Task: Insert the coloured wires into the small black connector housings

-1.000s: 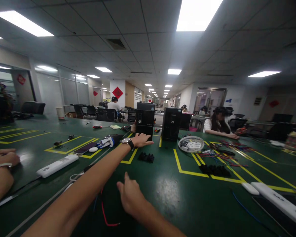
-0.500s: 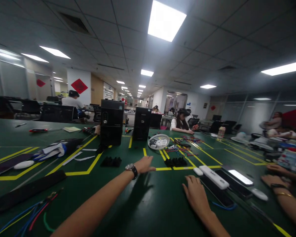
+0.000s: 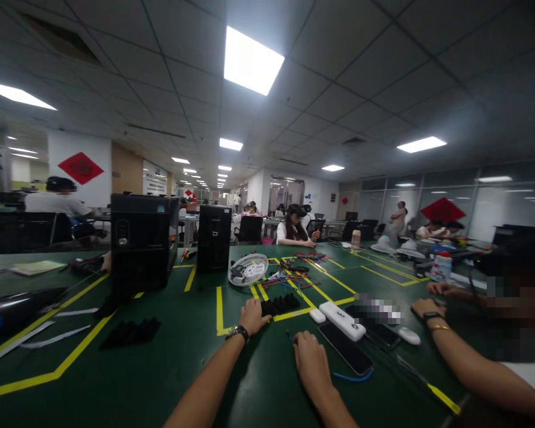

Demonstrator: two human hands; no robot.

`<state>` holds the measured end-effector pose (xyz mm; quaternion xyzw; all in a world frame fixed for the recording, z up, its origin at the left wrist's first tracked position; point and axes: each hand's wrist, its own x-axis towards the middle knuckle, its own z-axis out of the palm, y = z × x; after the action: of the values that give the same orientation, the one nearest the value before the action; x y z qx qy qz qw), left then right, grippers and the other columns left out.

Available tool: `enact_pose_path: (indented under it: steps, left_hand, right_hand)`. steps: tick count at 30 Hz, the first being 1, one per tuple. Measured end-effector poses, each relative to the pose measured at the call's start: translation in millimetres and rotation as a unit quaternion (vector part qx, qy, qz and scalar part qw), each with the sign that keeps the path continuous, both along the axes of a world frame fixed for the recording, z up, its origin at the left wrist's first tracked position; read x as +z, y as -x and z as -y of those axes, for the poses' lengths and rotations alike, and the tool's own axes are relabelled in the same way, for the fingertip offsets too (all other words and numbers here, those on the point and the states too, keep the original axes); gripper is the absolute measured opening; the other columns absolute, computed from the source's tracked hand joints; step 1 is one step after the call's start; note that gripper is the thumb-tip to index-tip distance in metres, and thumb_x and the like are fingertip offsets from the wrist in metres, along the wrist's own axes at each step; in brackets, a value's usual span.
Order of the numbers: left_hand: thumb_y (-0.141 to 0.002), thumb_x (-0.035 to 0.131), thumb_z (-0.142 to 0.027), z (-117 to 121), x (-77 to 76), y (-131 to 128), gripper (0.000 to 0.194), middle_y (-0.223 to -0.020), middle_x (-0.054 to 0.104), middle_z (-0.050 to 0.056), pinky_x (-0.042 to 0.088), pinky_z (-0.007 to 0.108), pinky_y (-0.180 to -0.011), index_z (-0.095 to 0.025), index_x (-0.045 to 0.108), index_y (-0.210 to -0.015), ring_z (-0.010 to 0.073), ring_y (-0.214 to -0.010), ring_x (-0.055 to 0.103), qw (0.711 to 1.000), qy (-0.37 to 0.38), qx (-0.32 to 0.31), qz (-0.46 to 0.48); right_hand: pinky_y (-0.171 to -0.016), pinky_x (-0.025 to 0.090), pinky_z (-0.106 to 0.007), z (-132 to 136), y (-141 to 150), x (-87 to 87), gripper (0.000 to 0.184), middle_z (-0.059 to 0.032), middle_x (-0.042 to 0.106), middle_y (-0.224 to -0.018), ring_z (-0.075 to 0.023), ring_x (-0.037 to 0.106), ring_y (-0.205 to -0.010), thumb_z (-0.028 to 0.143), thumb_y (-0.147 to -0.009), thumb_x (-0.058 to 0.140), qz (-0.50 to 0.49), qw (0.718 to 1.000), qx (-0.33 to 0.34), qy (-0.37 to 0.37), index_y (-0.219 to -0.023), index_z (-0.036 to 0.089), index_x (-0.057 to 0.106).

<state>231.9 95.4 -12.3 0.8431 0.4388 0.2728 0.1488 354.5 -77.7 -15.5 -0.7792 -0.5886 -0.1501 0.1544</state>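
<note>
My left hand point(image 3: 254, 315), a watch on its wrist, reaches forward over the green table point(image 3: 169, 368). Its fingers rest on the left end of a black ridged strip point(image 3: 283, 304) that lies on a yellow tape line. The back of the hand hides whether they grip it. My right hand point(image 3: 310, 356) lies palm down on the table closer to me, fingers loosely spread and holding nothing. It sits beside a dark phone point(image 3: 345, 355) and a blue wire point(image 3: 352, 375).
A white power strip point(image 3: 342, 313) and more phones lie to the right, by a co-worker's hands point(image 3: 428, 306). Two black computer towers point(image 3: 142, 244) point(image 3: 214, 238), a white fan grille point(image 3: 248, 268), coloured wires point(image 3: 294, 276) and another black ridged strip point(image 3: 131, 331) stand around. People sit further back.
The view has swung right. My left hand has moved from the bare table onto the black ridged strip. My right hand has drawn in beside the phone.
</note>
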Motion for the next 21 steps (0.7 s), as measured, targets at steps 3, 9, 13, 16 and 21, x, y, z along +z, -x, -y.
enact_pose_path:
  steps: [3, 9, 13, 16, 21]
  left_hand:
    - [-0.067, 0.064, -0.027, 18, -3.1, 13, 0.037, -0.103, 0.057, 0.013, 0.039, 0.037, -0.084, -0.016, 0.047, -0.099, 0.0276, -0.101, 0.052, 0.996, 0.007, -0.023, 0.081]
    - [-0.067, 0.062, -0.013, 89, -1.1, 64, 0.047, -0.1, 0.058, 0.008, 0.047, 0.033, -0.074, -0.021, 0.034, -0.104, 0.0187, -0.082, 0.062, 0.853, 0.26, -0.08, 0.446]
    - [-0.066, 0.06, -0.008, 130, 14.1, 101, 0.049, -0.12, 0.053, 0.013, 0.05, 0.039, -0.078, -0.022, 0.034, -0.106, 0.0227, -0.088, 0.066, 0.687, 0.392, -0.113, 0.602]
    - [-0.062, 0.057, -0.004, 140, 19.7, 129, 0.05, -0.119, 0.053, 0.012, 0.052, 0.038, -0.075, -0.021, 0.04, -0.106, 0.0251, -0.09, 0.066, 0.649, 0.404, -0.122, 0.633]
    - [-0.079, 0.056, -0.032, 133, 12.7, 164, 0.037, -0.098, 0.058, 0.008, 0.052, 0.036, -0.064, -0.023, 0.043, -0.113, 0.0249, -0.075, 0.068, 0.605, 0.414, -0.034, 0.679]
  right_hand:
    - [-0.073, 0.042, -0.03, 0, 1, 0.9, 0.024, -0.0093, 0.061, -0.098, -0.0222, 0.059, -0.092, 0.012, -0.09, 0.039, -0.017, 1.0, 0.009, -0.004, -0.098, 0.018, 0.061]
    - [-0.072, 0.043, -0.027, 4, 7, 1.3, 0.028, -0.0097, 0.059, -0.098, -0.0199, 0.061, -0.087, 0.015, -0.092, 0.035, -0.061, 0.994, 0.089, -0.014, -0.106, 0.016, 0.06]
    - [-0.07, 0.043, -0.025, 3, 27, 2.2, 0.027, -0.0086, 0.058, -0.096, -0.0179, 0.063, -0.083, 0.02, -0.093, 0.034, -0.109, 0.985, 0.134, -0.013, -0.099, 0.018, 0.06]
    - [-0.074, 0.043, -0.025, -6, 55, 6.4, 0.025, -0.0094, 0.061, -0.097, -0.0186, 0.063, -0.086, 0.023, -0.092, 0.035, -0.144, 0.968, 0.203, -0.028, -0.097, 0.018, 0.059]
    - [-0.07, 0.044, -0.029, -29, 120, 23.6, 0.026, -0.0079, 0.068, -0.08, -0.0229, 0.066, -0.08, 0.027, -0.09, 0.038, -0.227, 0.944, 0.234, -0.059, -0.098, 0.018, 0.061]
